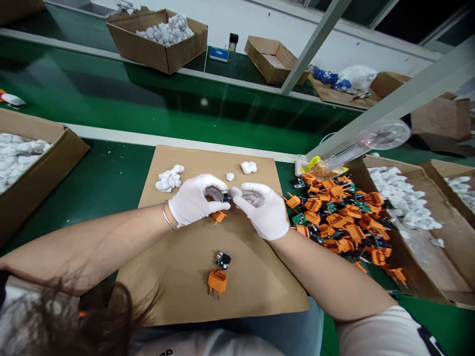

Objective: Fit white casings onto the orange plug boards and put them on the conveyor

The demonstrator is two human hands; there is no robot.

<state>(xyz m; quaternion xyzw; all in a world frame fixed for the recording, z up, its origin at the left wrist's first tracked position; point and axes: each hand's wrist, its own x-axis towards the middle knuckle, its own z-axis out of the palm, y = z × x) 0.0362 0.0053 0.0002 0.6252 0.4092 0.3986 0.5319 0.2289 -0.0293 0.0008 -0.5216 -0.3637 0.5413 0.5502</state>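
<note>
The small dark circuit board (224, 196) is pinched in the fingertips of my white-gloved left hand (196, 200), which is closed on it, in front of me over the middle of the flat tan cardboard sheet (256, 282). My white-gloved right hand (261, 211) is just beside it, its fingers half-curled toward the board; I can't tell whether they touch it or hold anything. Both hands are working at that board. Just under my left hand lies an orange plastic plug housing (218, 216) with metal prongs. Nearer me, below my hands, a second small circuit board (222, 259) sits just above a second orange plastic plug housing (217, 282). Past my fingertips lie white fluffy lumps (168, 179). Right of my right hand is a heap of orange housings and green boards (336, 217), and beyond it a brown cardboard box (438, 257) holds more white lumps.
</note>
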